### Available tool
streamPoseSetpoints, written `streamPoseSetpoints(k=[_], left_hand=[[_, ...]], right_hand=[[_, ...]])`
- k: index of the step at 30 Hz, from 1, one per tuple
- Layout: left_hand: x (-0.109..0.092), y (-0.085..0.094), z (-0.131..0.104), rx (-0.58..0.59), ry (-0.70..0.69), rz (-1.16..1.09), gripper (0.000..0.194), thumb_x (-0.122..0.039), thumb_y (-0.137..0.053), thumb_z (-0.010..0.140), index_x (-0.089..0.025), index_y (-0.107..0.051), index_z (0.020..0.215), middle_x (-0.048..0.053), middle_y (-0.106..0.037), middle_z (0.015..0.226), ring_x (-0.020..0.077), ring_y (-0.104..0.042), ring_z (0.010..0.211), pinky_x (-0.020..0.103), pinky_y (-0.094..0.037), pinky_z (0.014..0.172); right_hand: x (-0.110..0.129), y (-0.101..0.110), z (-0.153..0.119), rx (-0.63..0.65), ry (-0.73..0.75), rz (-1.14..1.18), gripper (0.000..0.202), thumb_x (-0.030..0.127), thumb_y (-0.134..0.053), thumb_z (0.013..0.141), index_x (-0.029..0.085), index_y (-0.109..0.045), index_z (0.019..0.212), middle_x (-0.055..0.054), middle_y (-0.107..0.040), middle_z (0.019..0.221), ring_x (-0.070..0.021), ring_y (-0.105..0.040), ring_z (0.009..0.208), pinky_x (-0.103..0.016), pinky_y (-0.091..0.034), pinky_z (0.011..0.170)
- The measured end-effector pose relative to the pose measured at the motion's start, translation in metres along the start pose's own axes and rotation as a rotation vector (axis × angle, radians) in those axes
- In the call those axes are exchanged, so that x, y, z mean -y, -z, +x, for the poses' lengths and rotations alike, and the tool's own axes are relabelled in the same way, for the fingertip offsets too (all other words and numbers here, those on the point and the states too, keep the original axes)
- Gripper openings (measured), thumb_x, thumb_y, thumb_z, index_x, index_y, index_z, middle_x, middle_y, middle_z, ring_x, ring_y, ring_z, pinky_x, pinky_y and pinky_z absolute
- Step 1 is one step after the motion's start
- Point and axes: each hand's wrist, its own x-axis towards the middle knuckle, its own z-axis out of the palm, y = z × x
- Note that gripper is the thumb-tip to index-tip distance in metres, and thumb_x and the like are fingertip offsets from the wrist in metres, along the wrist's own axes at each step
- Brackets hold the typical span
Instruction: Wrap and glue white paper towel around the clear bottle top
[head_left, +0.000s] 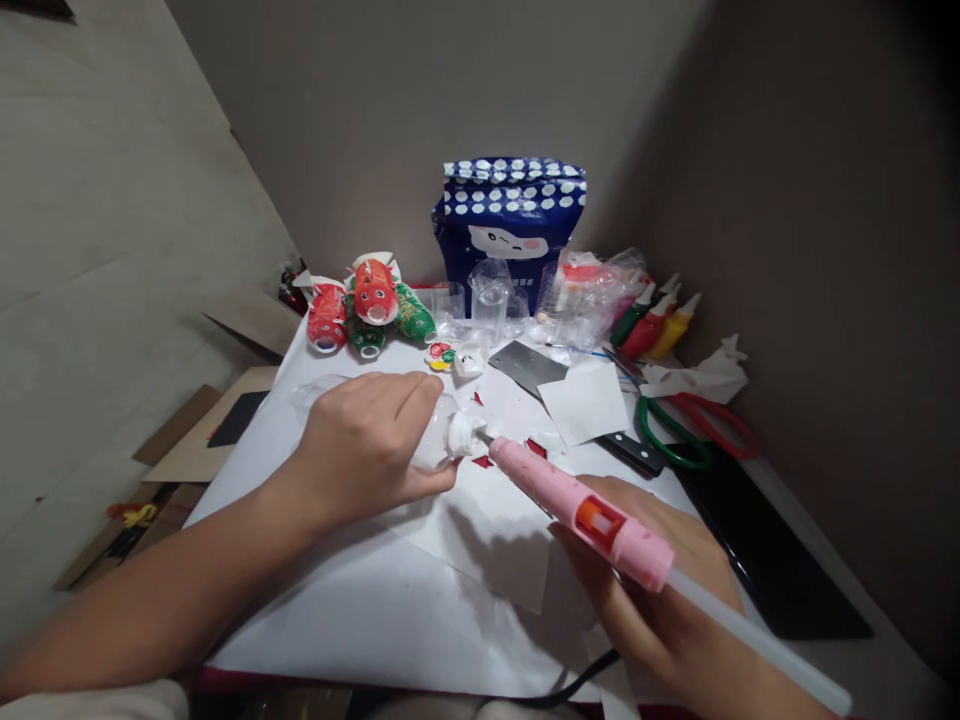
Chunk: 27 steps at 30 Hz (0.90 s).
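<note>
My left hand (pixel 367 440) is wrapped around a clear plastic bottle (pixel 433 440), which lies on its side with its white neck end (pixel 462 437) pointing right. Much of the bottle is hidden by my fingers. In my right hand (pixel 649 550) is a pink hot glue gun (pixel 544 480), with a long glue stick (pixel 765 640) out of its back. The gun's metal nozzle is at the bottle's white end; whether they touch, I cannot tell. Small red pieces (pixel 536 447) and a white paper sheet (pixel 480 555) lie under the work.
Several red and green fish-like figures (pixel 375 290) stand at the back left. Behind are a blue bag (pixel 514 220), clear cups (pixel 489 300) and paint bottles (pixel 652 325). On the right lie green-and-red-handled scissors (pixel 675 440), a white card (pixel 585 402), a metal blade (pixel 527 367) and a black slab (pixel 772 550).
</note>
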Motion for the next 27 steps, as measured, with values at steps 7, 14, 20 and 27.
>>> streamPoseSetpoints(k=[7,14,20,27], left_hand=[[-0.0002,0.0001,0.0008,-0.008,-0.008,-0.004,0.041,-0.045,-0.065,0.075,-0.010,-0.063,0.096,0.011,-0.074,0.087,0.0283,-0.071,0.075,0.037,-0.051,0.061],[-0.0005,0.0001,0.0006,-0.010,-0.009,-0.003,0.040,-0.043,-0.065,0.075,-0.010,-0.063,0.096,0.012,-0.075,0.088,0.0287,-0.072,0.076,0.037,-0.052,0.061],[-0.0007,-0.0003,0.0006,-0.006,-0.007,-0.012,0.040,-0.043,-0.065,0.075,-0.010,-0.062,0.097,0.012,-0.075,0.088,0.0294,-0.072,0.077,0.038,-0.052,0.062],[-0.0001,0.0005,0.0007,0.009,-0.007,-0.016,0.037,-0.043,-0.064,0.076,-0.012,-0.061,0.096,0.012,-0.074,0.087,0.0296,-0.071,0.076,0.038,-0.052,0.061]], right_hand=[[-0.0016,-0.0019,0.0001,0.000,0.004,-0.007,0.030,0.009,-0.051,0.084,0.015,-0.056,0.113,-0.007,-0.064,0.088,-0.0190,-0.060,0.075,-0.032,-0.047,0.062],[-0.0017,-0.0003,0.0004,0.015,0.014,0.003,0.026,0.009,-0.049,0.084,0.015,-0.058,0.108,-0.007,-0.063,0.085,-0.0183,-0.060,0.075,-0.031,-0.046,0.065],[-0.0027,-0.0009,-0.0001,0.010,0.018,-0.015,0.027,0.008,-0.049,0.083,0.015,-0.058,0.107,-0.006,-0.063,0.083,-0.0182,-0.059,0.072,-0.031,-0.045,0.062],[-0.0002,0.0005,0.0024,0.012,0.020,-0.026,0.025,0.009,-0.049,0.084,0.017,-0.057,0.106,-0.006,-0.063,0.081,-0.0189,-0.059,0.070,-0.032,-0.045,0.059]])
